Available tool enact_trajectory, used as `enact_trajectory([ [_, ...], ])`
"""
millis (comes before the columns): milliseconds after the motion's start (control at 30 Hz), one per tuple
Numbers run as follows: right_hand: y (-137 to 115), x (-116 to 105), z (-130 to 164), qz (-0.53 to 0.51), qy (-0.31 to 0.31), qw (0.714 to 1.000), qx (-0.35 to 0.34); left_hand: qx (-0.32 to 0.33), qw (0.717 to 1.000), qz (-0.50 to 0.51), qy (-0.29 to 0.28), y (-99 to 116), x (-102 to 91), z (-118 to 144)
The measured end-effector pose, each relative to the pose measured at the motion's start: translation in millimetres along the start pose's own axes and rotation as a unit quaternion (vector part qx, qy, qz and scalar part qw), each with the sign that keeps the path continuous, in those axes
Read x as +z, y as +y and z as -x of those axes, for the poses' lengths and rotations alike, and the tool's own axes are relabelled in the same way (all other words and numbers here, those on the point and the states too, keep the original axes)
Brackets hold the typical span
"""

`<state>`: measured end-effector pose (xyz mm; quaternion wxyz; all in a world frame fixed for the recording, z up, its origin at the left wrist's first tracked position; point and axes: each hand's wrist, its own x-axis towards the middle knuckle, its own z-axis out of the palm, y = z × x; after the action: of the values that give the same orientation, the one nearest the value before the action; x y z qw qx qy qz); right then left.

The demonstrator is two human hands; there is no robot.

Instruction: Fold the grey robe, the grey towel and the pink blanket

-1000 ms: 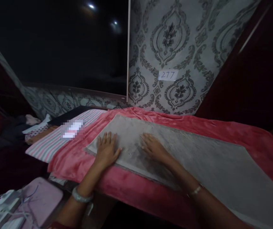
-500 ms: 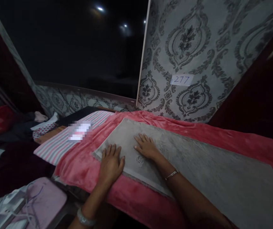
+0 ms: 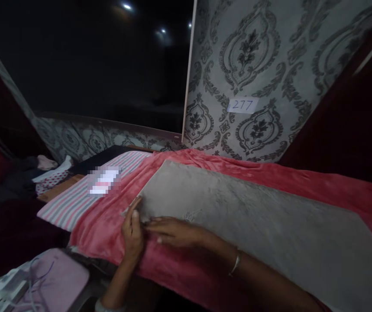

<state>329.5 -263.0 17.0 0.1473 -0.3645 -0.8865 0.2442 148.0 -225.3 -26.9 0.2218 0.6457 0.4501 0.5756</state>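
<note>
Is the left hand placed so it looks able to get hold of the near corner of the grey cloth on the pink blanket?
Probably yes. The left hand already rests at the near corner of the grey cloth; only the right hand lies alongside it, on the pink blanket.

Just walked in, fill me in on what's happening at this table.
A person is working on a grey cloth spread flat over a pink blanket. Both hands are at the cloth's near left corner: the left hand has fingers at the corner's edge, and the right hand lies beside it along the near edge. A striped cloth lies to the left.
</note>
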Motion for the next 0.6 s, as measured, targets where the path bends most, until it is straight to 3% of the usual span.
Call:
enact_trajectory([
  [67, 24, -26, 22, -0.006, 0.066, 0.997, 0.046, 0.011, 0.999, -0.043, -0.027, -1, 2.5, -3],
  [167, 68, -64, 64, 0.121, 0.162, 0.952, 0.228, 0.061, 0.98, -0.169, -0.084, -2, 9.6, -9],
  [233, 91, -77, 91, 0.18, 0.156, 0.91, 0.339, 0.087, 0.96, -0.241, -0.111, -3, 13.8, -12],
  [300, 105, -78, 110, 0.208, 0.127, 0.891, 0.383, 0.098, 0.948, -0.277, -0.123, -3, 16.0, -14],
  [467, 99, -64, 114, 0.214, 0.102, 0.901, 0.364, 0.101, 0.944, -0.29, -0.122, -3, 15.8, -15],
  [600, 58, -36, 109, 0.165, 0.079, 0.951, 0.248, 0.107, 0.944, -0.291, -0.116, -2, 15.9, -17],
])
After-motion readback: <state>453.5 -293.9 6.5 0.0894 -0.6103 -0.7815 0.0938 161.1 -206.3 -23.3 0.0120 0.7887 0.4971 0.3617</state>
